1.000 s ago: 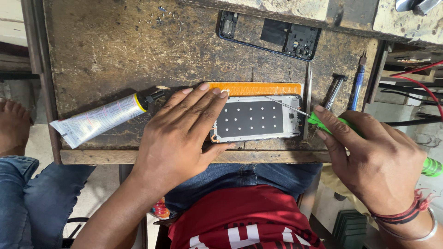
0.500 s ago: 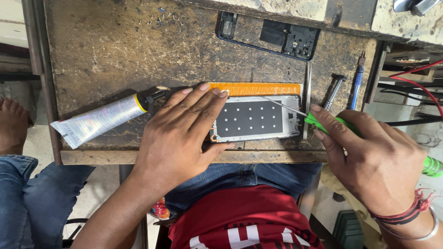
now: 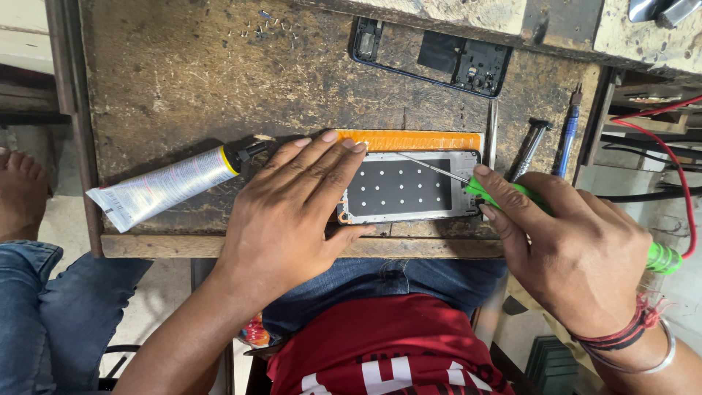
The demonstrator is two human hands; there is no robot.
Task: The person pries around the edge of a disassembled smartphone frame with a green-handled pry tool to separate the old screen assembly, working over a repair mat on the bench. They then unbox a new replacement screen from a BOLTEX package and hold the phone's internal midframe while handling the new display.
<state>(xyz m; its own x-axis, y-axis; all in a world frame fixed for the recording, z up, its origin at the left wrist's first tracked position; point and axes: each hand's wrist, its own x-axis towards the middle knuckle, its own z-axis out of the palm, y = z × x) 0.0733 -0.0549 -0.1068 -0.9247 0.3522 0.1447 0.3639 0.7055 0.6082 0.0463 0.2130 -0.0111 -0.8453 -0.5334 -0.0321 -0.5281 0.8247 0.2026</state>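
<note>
phone frame (image 3: 409,192) under flat left fingers (image 3: 322,164), right fingers (image 3: 504,201) gripping green tool (image 3: 512,192)

My screwdriver (image 3: 512,192) has a bright green handle. The phone frame (image 3: 409,186) is silver around a black panel dotted white, with an orange strip (image 3: 417,140) above. The tube (image 3: 164,183) is silvery white with a yellow band and black cap; the worktop (image 3: 219,88) is mottled brown.

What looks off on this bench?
Tiny loose screws lie scattered at the bench's far edge, in no tray. The glue tube lies tilted by the left hand. The right hand holds the green tool over the phone frame.
</note>
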